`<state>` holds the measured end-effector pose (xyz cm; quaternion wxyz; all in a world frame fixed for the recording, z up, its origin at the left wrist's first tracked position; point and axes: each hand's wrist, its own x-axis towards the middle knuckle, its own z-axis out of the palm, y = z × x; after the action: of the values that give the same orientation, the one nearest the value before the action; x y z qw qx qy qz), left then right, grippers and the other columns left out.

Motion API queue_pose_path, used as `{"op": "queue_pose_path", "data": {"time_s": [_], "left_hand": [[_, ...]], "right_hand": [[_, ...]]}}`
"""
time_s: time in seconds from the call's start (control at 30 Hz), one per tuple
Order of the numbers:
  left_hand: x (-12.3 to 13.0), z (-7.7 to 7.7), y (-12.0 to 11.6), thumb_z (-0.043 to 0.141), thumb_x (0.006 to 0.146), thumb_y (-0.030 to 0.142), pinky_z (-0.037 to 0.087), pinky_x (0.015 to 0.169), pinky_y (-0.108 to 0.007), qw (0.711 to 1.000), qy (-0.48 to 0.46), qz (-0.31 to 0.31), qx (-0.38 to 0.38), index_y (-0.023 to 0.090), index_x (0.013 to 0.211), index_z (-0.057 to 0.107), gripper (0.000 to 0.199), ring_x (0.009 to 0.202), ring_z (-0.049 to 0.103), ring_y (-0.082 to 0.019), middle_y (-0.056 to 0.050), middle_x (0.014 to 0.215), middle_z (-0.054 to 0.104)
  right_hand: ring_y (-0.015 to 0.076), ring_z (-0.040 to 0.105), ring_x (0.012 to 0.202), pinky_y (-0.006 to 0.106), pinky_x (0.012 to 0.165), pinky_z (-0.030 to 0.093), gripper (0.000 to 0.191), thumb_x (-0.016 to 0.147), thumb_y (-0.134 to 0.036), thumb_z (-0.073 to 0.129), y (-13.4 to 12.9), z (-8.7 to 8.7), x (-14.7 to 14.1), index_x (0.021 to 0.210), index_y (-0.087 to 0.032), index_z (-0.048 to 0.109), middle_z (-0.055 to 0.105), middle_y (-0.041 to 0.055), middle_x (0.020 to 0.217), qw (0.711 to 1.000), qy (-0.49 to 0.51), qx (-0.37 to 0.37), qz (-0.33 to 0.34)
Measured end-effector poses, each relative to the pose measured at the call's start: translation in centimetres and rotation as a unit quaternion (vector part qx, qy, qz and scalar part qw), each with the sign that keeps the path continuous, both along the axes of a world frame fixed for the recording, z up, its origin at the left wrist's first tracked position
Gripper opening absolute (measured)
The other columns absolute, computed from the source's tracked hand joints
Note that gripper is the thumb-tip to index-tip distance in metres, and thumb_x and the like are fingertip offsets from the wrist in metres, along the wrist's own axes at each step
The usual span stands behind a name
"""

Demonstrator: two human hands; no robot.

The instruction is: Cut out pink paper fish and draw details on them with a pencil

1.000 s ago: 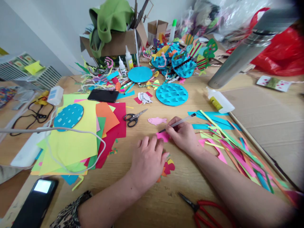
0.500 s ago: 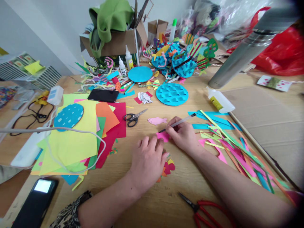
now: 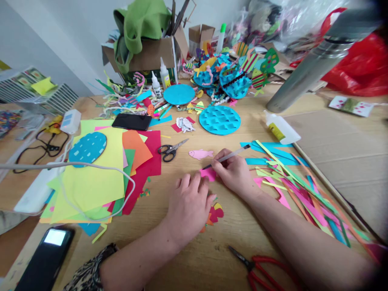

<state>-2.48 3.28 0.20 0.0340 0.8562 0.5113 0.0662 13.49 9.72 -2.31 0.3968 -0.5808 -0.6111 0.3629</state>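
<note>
Slim pen; flat pink paper

Black and beige patterned sleeve, bare forearms

A steel flask is standing near a red bag, and green cloth is hanging over a cardboard box

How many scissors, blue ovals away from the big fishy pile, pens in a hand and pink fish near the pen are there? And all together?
Scissors: 2, black-handled scissors and red-handled scissors
Blue ovals: 3, plain oval, bumpy oval, spotted oval
Held pen: 1
Pink fish: 1
Total: 7
</note>
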Motion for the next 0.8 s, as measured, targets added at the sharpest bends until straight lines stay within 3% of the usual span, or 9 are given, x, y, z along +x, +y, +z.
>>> {"op": "queue_pose_path", "data": {"time_s": [0.8], "left_hand": [[-0.11,-0.10,-0.07,0.052,0.097,0.036,0.046,0.081,-0.043,1.000,-0.002,-0.001,0.000,0.017,0.124,0.060,0.033,0.101,0.052,-0.027,-0.009,0.128,0.060]], "right_hand": [[0.0127,0.050,0.044,0.024,0.043,0.036,0.010,0.077,-0.025,0.057,-0.03,-0.08,-0.08,0.069,-0.021,0.053,0.056,-0.0035,0.052,1.000,0.003,0.012,0.000]]}}
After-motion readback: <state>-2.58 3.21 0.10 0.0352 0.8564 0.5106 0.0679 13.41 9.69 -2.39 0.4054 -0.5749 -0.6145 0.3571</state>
